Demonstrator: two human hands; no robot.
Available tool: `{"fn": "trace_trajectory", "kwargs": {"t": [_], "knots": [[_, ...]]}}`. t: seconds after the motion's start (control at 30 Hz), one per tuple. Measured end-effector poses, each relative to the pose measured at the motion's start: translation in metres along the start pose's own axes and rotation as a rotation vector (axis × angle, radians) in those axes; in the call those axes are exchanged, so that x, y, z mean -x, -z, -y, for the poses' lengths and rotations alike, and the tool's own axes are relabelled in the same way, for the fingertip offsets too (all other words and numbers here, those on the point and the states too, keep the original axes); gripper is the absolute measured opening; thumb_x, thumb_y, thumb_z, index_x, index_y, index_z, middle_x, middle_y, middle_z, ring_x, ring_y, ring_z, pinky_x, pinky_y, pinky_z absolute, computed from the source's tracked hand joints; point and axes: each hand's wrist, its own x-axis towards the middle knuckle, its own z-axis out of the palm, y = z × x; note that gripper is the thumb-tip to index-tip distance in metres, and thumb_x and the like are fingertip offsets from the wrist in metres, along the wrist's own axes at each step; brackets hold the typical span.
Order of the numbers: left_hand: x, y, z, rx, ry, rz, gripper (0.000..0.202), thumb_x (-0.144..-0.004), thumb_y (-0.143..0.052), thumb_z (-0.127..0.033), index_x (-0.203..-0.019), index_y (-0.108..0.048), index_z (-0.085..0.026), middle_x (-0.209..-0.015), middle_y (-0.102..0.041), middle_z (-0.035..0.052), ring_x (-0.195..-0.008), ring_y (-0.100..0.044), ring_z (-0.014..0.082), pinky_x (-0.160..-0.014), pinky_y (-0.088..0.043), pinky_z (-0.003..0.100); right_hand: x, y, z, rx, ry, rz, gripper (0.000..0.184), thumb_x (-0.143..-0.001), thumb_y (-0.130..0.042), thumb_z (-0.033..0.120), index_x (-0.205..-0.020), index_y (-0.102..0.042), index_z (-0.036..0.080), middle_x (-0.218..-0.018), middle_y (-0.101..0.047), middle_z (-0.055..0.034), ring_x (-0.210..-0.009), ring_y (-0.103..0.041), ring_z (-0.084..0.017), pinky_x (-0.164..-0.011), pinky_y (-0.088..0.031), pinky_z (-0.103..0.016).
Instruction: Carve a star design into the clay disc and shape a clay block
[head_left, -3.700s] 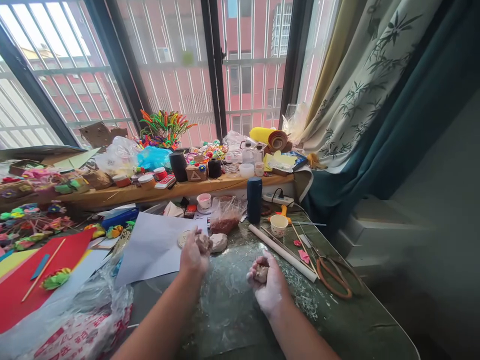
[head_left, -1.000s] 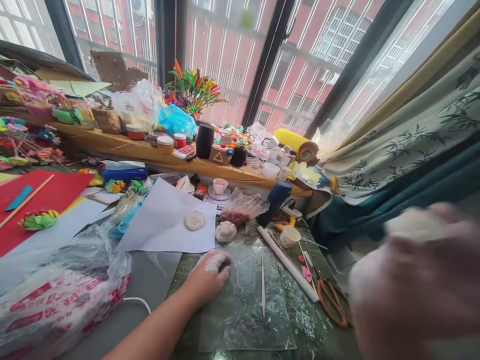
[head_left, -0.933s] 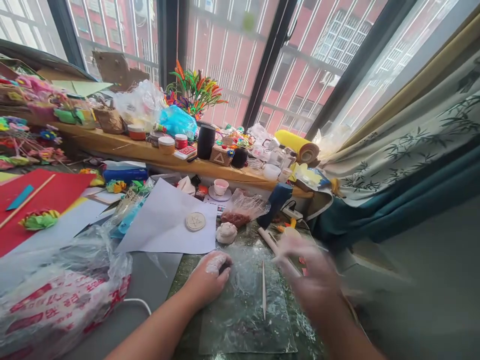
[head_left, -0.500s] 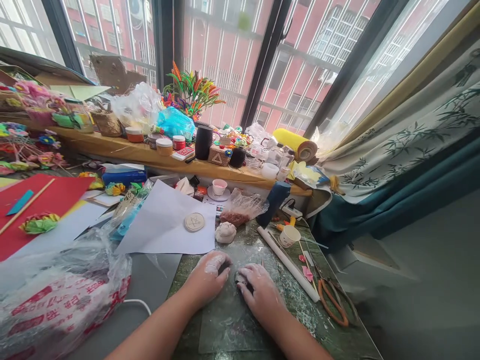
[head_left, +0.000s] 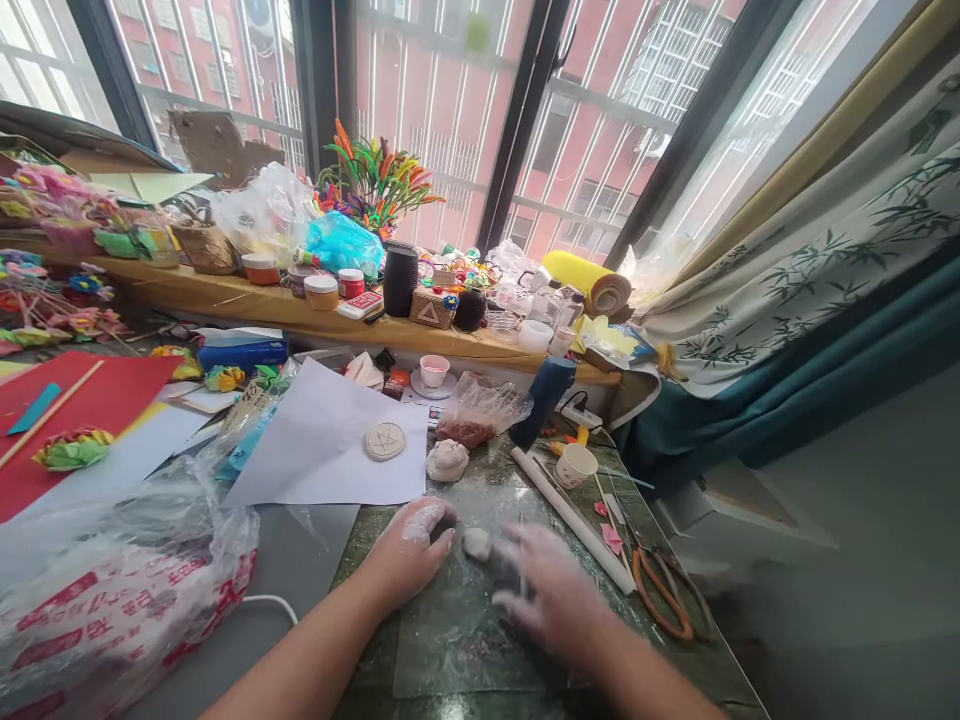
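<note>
A small lump of pale clay lies on the clear sheet between my two hands. My left hand rests at the sheet's left side, loosely curved, thumb apart from the fingers, with nothing seen in it. Right of the lump, my right hand is blurred by motion, its fingers spread and holding nothing. White residue coats both hands. A thin stick shows partly behind the right fingers. Beyond them sits a bigger clay lump. A flat clay disc with a star scratched in it lies on white paper.
To the right are a white rolling pin, a paper cup and orange-handled scissors. A bag of brown material stands behind. Crumpled plastic covers the left. Jars and crafts crowd the ledge under the window.
My right hand has let go of the small clay lump and moved right, its fingers spreading. The lump is now uncovered on the sheet. My left hand has hardly moved.
</note>
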Motion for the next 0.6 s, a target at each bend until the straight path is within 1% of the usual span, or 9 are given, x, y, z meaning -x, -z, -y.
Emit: {"fn": "trace_trajectory", "kwargs": {"t": [0.03,0.07,0.1,0.17,0.27,0.4,0.43,0.5,0.6], "knots": [[0.0,0.0,0.0,0.001,-0.006,-0.009,0.017,-0.088,-0.06,-0.021,-0.096,-0.073,-0.027,-0.106,-0.076,0.0051,-0.103,-0.069,0.0259,-0.095,-0.055,0.039,0.01,-0.017,-0.005,0.012,0.027,0.031,0.026,-0.089,-0.075,0.036,-0.115,-0.078,0.032,-0.122,-0.078,-0.0075,-0.114,-0.072,-0.034,-0.104,-0.056,-0.055],[0.0,0.0,0.0,-0.001,-0.01,-0.014,0.016,-0.088,-0.06,-0.021,-0.097,-0.073,-0.027,-0.106,-0.076,0.0049,-0.103,-0.069,0.0257,-0.095,-0.055,0.039,0.018,-0.029,-0.011,0.019,-0.007,-0.014,0.021,-0.094,-0.069,0.035,-0.113,-0.077,0.031,-0.119,-0.078,-0.0077,-0.112,-0.072,-0.032,-0.104,-0.056,-0.053],[0.0,-0.001,0.001,-0.006,-0.014,-0.016,0.016,-0.088,-0.061,-0.022,-0.097,-0.073,-0.027,-0.106,-0.076,0.0048,-0.103,-0.069,0.0256,-0.094,-0.055,0.039,0.024,-0.037,-0.018,0.013,-0.049,-0.071,0.02,-0.097,-0.063,0.034,-0.112,-0.076,0.029,-0.117,-0.078,-0.0083,-0.111,-0.072,-0.031,-0.103,-0.056,-0.051],[0.001,-0.001,0.002,-0.022,-0.028,-0.02,0.016,-0.088,-0.062,-0.023,-0.099,-0.073,-0.027,-0.106,-0.076,0.0049,-0.103,-0.069,0.0257,-0.095,-0.054,0.039,0.027,-0.039,-0.032,0.0,-0.166,-0.187,0.022,-0.101,-0.056,0.036,-0.109,-0.074,0.027,-0.114,-0.076,-0.009,-0.109,-0.071,-0.029,-0.1,-0.058,-0.047],[0.004,-0.002,0.002,-0.062,-0.068,-0.042,0.017,-0.089,-0.064,-0.027,-0.104,-0.072,-0.026,-0.109,-0.075,0.0063,-0.104,-0.069,0.0268,-0.096,-0.055,0.041,0.013,-0.017,-0.054,0.083,-0.255,-0.244,0.026,-0.101,-0.051,0.038,-0.109,-0.072,0.024,-0.114,-0.074,-0.0099,-0.11,-0.07,-0.028,-0.098,-0.058,-0.043],[0.007,-0.009,-0.008,-0.137,-0.165,-0.034,0.02,-0.092,-0.061,-0.028,-0.109,-0.072,-0.026,-0.113,-0.076,0.0082,-0.107,-0.069,0.0285,-0.097,-0.055,0.044,-0.031,0.032,-0.086,0.299,-0.343,-0.231,0.038,-0.102,-0.039,0.032,-0.12,-0.07,0.018,-0.128,-0.07,-0.0158,-0.122,-0.063,-0.03,-0.103,-0.052,-0.045],[0.006,-0.011,-0.013,-0.157,-0.193,-0.026,0.022,-0.093,-0.062,-0.028,-0.112,-0.072,-0.027,-0.115,-0.076,0.0082,-0.109,-0.069,0.0292,-0.098,-0.054,0.044,-0.044,0.042,-0.094,0.32,-0.348,-0.2,0.039,-0.102,-0.039,0.032,-0.12,-0.07,0.018,-0.129,-0.07,-0.0158,-0.124,-0.062,-0.031,-0.105,-0.05,-0.045],[0.002,-0.017,-0.021,-0.196,-0.243,0.003,0.033,-0.089,-0.067,-0.027,-0.122,-0.071,-0.029,-0.124,-0.074,0.0081,-0.115,-0.067,0.0312,-0.103,-0.052,0.047,-0.069,0.057,-0.108,0.348,-0.345,-0.078,0.035,-0.102,-0.044,0.033,-0.11,-0.075,0.02,-0.119,-0.074,-0.0129,-0.117,-0.065,-0.029,-0.103,-0.049,-0.04],[-0.008,-0.024,-0.027,-0.241,-0.269,0.068,0.049,-0.081,-0.074,-0.024,-0.129,-0.069,-0.03,-0.128,-0.073,0.0088,-0.118,-0.066,0.0336,-0.106,-0.05,0.05,-0.098,0.061,-0.12,0.401,-0.377,0.14,0.03,-0.103,-0.055,0.039,-0.094,-0.076,0.02,-0.103,-0.076,-0.01,-0.102,-0.069,-0.025,-0.097,-0.051,-0.038]]}}
